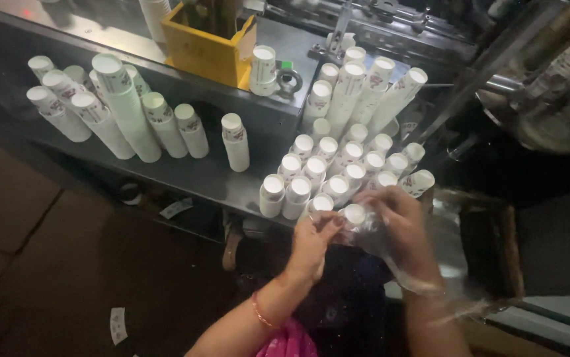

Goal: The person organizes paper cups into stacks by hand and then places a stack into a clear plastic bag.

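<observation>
From the head view, I see my two hands meeting at the near edge of the counter (219, 175), just in front of the cluster of cup stacks (338, 172). My right hand (401, 228) is wrapped in a thin clear plastic bag (424, 264) that trails down over my wrist, and its fingers are curled around a short stack of white paper cups (354, 215). My left hand (311, 241), with a reddish bangle (258, 311) at the wrist, has its fingers pinched at the bag's edge right beside that same stack, touching the plastic.

Beyond the cluster, taller leaning cup stacks (364, 89) rest against the machine. Well to the left of the cluster stands another group of tall cup stacks (113, 109), and behind it a yellow box (209, 46). Below the counter the floor (53, 251) is dark brown, with a scrap of paper (118, 324) lying on it.
</observation>
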